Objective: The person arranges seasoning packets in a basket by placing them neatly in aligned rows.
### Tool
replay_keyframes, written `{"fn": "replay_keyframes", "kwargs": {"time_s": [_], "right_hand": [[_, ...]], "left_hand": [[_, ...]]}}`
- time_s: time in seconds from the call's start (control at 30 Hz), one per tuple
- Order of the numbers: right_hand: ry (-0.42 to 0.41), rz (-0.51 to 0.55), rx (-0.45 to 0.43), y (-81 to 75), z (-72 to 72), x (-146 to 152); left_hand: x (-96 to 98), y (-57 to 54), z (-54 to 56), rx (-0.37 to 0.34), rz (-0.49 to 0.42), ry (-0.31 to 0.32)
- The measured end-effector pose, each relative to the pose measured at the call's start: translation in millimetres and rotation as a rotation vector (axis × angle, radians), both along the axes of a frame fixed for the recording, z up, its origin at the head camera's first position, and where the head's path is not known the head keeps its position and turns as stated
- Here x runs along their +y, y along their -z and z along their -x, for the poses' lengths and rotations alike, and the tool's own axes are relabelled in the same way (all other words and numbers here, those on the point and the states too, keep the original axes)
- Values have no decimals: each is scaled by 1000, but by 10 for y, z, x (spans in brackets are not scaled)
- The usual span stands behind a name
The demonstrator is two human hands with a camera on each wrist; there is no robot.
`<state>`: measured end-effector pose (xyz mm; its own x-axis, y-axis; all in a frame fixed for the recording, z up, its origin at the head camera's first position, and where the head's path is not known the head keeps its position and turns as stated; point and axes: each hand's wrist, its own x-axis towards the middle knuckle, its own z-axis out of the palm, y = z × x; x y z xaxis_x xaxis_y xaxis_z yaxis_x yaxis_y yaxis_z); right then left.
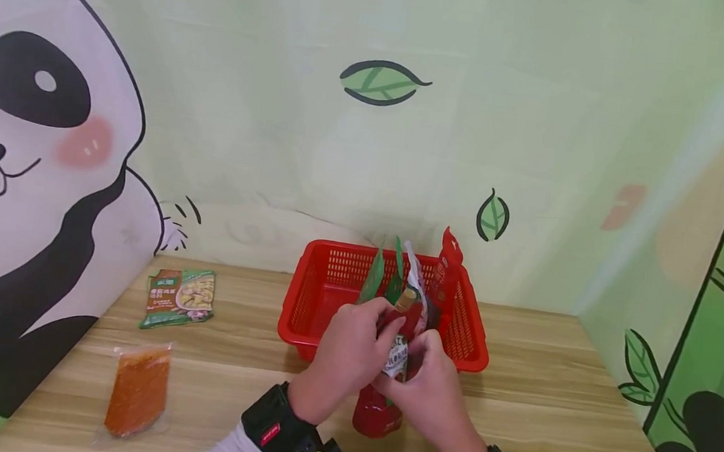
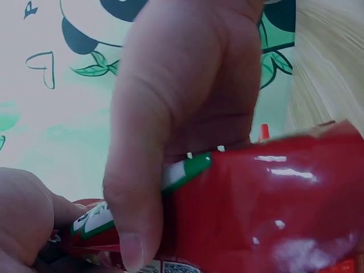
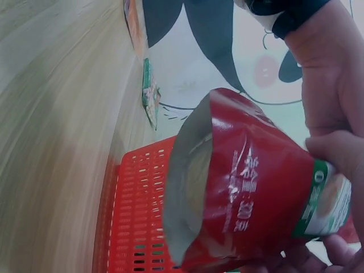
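Note:
A shiny red pouch with a white-and-green label is held between both hands in front of the basket, overlapping its front rim in the head view. My left hand grips its upper part, with the thumb laid across the red film in the left wrist view. On the other side, my right hand pinches the pouch near the label. The pouch's gusseted bottom faces the camera in the right wrist view. Fingers hide much of the label.
The red plastic basket stands by the back wall with several packets upright in it, including a tall red one. To the left on the wooden table lie a green-and-brown packet and a clear bag of orange contents.

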<state>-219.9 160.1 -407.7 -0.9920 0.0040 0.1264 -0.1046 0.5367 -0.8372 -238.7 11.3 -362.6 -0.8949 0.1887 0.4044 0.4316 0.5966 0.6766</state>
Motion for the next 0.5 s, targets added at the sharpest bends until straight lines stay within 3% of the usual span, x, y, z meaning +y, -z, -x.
{"fn": "replay_keyframes", "kwargs": {"time_s": [0.23,0.37,0.5], "right_hand": [[-108,156,-7,51,17,85],[-169,253,-60,121,32,134],[-284,277,-128,221,26,151]], "left_hand": [[-118,-50,28,-66,-99,78],[-202,-71,76,-157,-175,182],[-277,-102,122,-273,-241,293]]}}
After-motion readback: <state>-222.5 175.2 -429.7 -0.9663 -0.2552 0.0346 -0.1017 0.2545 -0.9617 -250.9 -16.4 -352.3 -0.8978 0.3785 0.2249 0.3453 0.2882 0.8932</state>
